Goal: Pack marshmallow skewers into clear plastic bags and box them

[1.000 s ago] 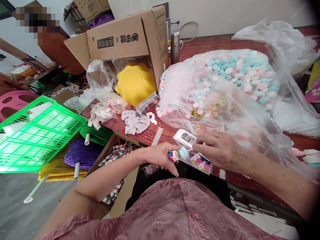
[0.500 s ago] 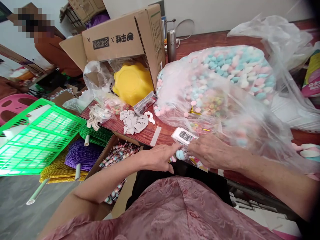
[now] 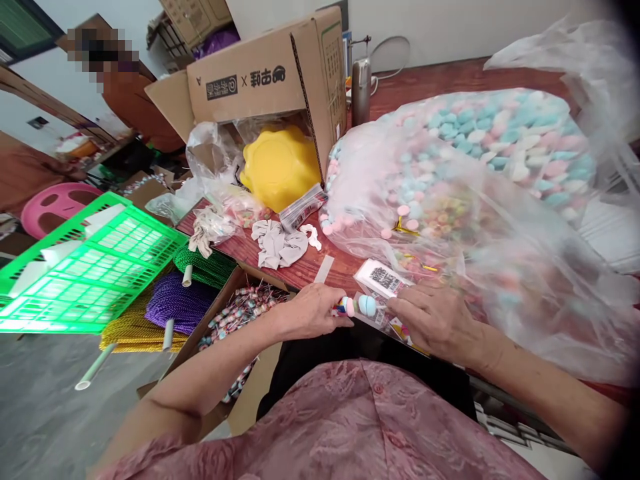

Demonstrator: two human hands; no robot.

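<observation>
My left hand (image 3: 315,312) is closed around one end of a marshmallow skewer (image 3: 367,305). Pink, white and pale blue marshmallows stick out past its fingertips toward the right. My right hand (image 3: 437,320) has its fingers curled together by the other end of the skewer; what they pinch, if anything, is hidden. Just above the skewer, a stack of printed clear sachets (image 3: 383,279) with a black-and-white code lies at the table edge. More colourful packaging (image 3: 400,330) shows partly under my right hand.
A large clear bag of marshmallows (image 3: 460,153) covers the right of the table (image 3: 425,80). Behind stand a cardboard box (image 3: 260,73) and a yellow tub (image 3: 280,167). At left are a box of finished skewers (image 3: 240,313), twisted cords (image 3: 177,303) and a green basket (image 3: 120,260).
My hands have moved apart slightly, showing more of the marshmallows between them. The left hand has turned and its fingers have closed in. The whole view has shifted, moving the scene rightward.
</observation>
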